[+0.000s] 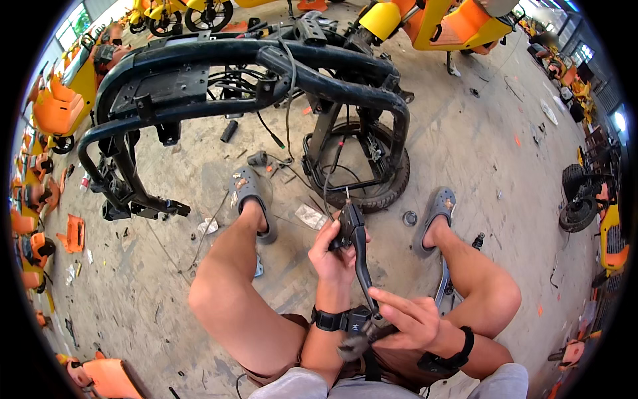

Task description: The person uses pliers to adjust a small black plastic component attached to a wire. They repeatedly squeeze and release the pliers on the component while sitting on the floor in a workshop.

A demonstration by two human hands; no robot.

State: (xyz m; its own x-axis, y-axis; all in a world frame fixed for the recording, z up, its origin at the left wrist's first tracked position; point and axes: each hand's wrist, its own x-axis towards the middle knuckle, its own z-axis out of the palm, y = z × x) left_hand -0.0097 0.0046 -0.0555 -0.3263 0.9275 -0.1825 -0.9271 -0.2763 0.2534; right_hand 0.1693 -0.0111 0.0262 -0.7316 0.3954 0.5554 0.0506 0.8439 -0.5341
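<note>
My left hand is closed around the mount of a black brake lever, whose blade points back toward my lap. A thin cable end sticks out of the mount's far side. The fingers of my right hand are on the tip of the lever; its thumb is mostly hidden. Ahead of my hands, a bare black scooter frame lies across the view, with loose cables hanging from it. Its wheel with a black tyre is just beyond the brake lever.
Small parts and scraps litter the concrete floor around my feet in grey clogs. A tool with a long metal shaft lies beside my right leg. Yellow and orange scooters line the left side and back; an orange panel rests at left.
</note>
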